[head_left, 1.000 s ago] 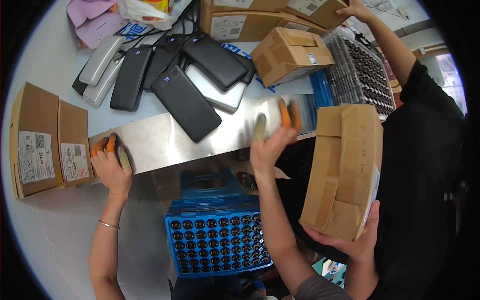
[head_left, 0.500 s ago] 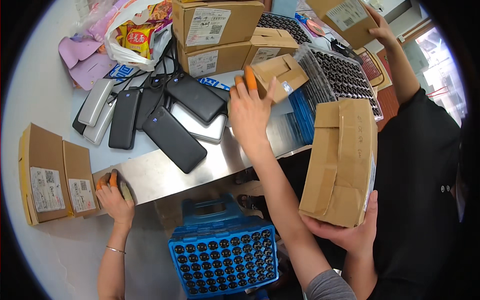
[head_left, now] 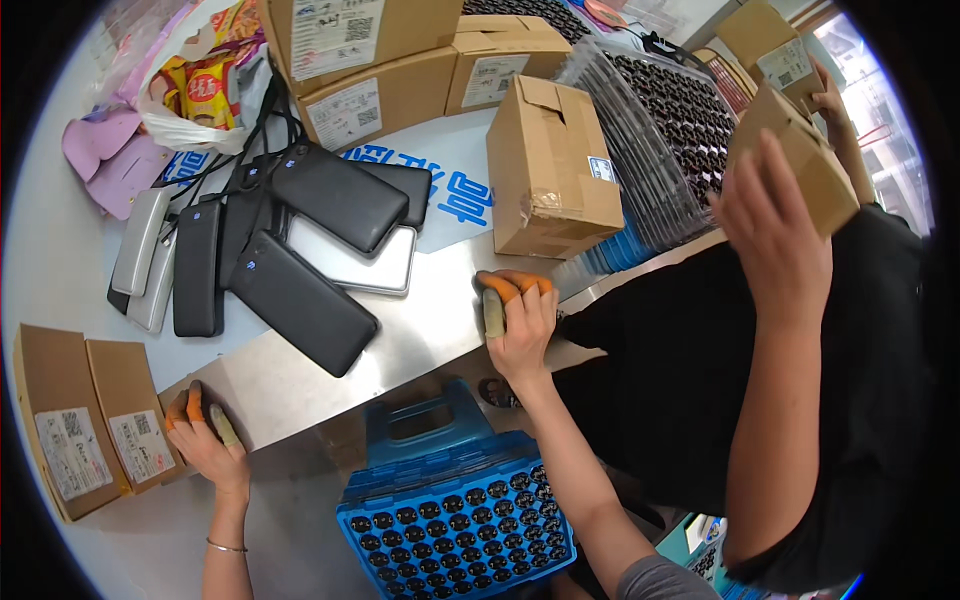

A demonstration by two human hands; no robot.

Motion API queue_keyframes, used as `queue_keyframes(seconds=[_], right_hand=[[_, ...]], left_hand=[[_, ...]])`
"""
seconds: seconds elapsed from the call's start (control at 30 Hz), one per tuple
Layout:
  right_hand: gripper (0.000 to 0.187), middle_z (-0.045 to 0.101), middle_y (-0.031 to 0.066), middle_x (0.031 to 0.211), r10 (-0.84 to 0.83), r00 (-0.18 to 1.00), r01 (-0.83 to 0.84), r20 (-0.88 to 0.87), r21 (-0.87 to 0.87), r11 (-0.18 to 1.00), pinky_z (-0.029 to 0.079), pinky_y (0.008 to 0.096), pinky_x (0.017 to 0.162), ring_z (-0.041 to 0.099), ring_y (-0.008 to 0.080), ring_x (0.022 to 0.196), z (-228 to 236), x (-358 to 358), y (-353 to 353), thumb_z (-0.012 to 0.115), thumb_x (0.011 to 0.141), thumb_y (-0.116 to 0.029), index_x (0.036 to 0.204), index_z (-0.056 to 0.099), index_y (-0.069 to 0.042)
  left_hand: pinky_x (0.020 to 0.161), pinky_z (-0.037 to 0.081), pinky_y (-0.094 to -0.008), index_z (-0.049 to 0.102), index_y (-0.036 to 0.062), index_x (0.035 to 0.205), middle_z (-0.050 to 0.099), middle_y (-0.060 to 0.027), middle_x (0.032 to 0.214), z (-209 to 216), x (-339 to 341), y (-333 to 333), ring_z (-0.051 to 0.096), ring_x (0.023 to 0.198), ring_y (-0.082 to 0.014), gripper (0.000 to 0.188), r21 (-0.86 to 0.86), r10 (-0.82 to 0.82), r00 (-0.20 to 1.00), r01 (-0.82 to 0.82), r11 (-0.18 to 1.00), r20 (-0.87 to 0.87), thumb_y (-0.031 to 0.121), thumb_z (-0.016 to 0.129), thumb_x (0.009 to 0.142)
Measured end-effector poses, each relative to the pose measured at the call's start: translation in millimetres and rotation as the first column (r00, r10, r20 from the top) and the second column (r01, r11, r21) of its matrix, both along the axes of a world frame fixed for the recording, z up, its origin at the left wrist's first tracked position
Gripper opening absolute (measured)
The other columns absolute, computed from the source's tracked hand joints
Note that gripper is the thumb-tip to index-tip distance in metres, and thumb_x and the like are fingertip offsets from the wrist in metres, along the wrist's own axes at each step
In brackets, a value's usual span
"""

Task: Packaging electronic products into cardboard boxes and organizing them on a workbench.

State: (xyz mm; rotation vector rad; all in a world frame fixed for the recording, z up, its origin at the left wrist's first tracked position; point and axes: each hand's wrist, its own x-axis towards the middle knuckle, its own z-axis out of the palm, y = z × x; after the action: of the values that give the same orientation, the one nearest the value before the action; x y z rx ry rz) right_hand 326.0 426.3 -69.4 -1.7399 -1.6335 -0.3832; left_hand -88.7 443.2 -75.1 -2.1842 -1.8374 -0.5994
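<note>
My left hand [head_left: 207, 440] rests on the metal front edge of the table, beside two upright cardboard boxes [head_left: 136, 415] at the far left. Its fingers are bent and the thumb stands apart, with nothing held. At the same edge, further right, my right hand [head_left: 520, 325] lies with fingers curled and pressed together, and no object shows in it. Orange and beige finger cots cover fingertips on both hands. Just beyond the right hand stands a taped cardboard box [head_left: 540, 190]. Black power banks [head_left: 305, 303] and silver ones [head_left: 350, 255] lie piled between my hands.
A co-worker's hand [head_left: 775, 220] at the right is by a cardboard box [head_left: 795, 165]; another box [head_left: 770, 50] is behind. Stacked boxes [head_left: 380, 100], a bag of snack packets [head_left: 205, 95] and clear trays [head_left: 660, 150] line the back. Below sits a blue case [head_left: 450, 510] of black round parts.
My right hand has left the small box and come back to the table edge. That box now stands upright. The co-worker's near box has moved away to the right. The view has shifted.
</note>
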Motion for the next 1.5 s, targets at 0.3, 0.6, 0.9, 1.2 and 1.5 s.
queue_keyframes(seconds=[0.3, 0.6, 0.9, 1.2, 1.5], right_hand=[[0.088, 0.022, 0.0207, 0.144, -0.172, 0.982, 0.145, 0.077, 0.270, 0.952, 0.025, 0.0484, 0.111, 0.025, 0.0354, 0.137, 27, 11, 7, 0.084, 0.074, -0.023, 0.141, 0.031, -0.001], [0.090, 0.018, 0.0197, 0.149, -0.439, 0.894, 0.448, -0.093, 0.235, 0.862, 0.024, 0.0477, 0.116, 0.023, 0.0351, 0.141, 68, 23, 33, 0.086, 0.072, -0.022, 0.143, 0.036, 0.001], [0.084, 0.029, 0.0140, 0.142, -0.388, 0.921, 0.365, 0.033, 0.276, 0.889, 0.020, 0.0522, 0.115, 0.018, 0.0392, 0.143, 35, 29, -5, 0.084, 0.072, -0.029, 0.141, 0.040, -0.009], [0.086, 0.031, 0.0104, 0.137, -0.397, 0.918, 0.377, 0.030, 0.251, 0.891, 0.019, 0.0579, 0.115, 0.016, 0.0401, 0.143, 25, 33, -5, 0.085, 0.068, -0.046, 0.136, 0.042, -0.017], [0.087, 0.031, 0.0110, 0.135, -0.399, 0.914, 0.371, 0.077, 0.243, 0.896, 0.017, 0.0613, 0.116, 0.018, 0.0398, 0.141, 23, 31, 0, 0.083, 0.069, -0.049, 0.136, 0.040, -0.017]], left_hand=[[0.098, 0.037, -0.0450, 0.059, -0.0017, 0.125, 0.051, -0.0211, 0.124, 4, -1, -1, 0.048, 0.113, -0.0376, 0.036, -0.032, 0.007, 1.000, -0.007, 0.999, 0.000, 0.018, 0.048, 0.097], [0.101, 0.036, -0.0450, 0.056, -0.0014, 0.129, 0.050, -0.0201, 0.127, 4, 2, 3, 0.046, 0.116, -0.0365, 0.038, -0.072, -0.044, 0.997, 0.049, 0.996, 0.069, 0.015, 0.046, 0.096], [0.101, 0.035, -0.0420, 0.052, -0.0014, 0.136, 0.046, -0.0188, 0.126, 0, -10, -1, 0.045, 0.117, -0.0328, 0.048, -0.108, -0.031, 0.996, 0.039, 0.993, 0.082, 0.025, 0.044, 0.097], [0.103, 0.034, -0.0418, 0.052, -0.0010, 0.136, 0.045, -0.0191, 0.127, 3, -14, -2, 0.044, 0.119, -0.0328, 0.050, -0.117, -0.035, 0.996, 0.044, 0.992, 0.078, 0.027, 0.042, 0.096], [0.109, 0.032, -0.0425, 0.052, -0.0023, 0.134, 0.046, -0.0190, 0.129, 2, -15, -3, 0.044, 0.125, -0.0345, 0.066, -0.174, 0.102, 0.990, -0.083, 0.981, 0.101, 0.045, 0.039, 0.089]])
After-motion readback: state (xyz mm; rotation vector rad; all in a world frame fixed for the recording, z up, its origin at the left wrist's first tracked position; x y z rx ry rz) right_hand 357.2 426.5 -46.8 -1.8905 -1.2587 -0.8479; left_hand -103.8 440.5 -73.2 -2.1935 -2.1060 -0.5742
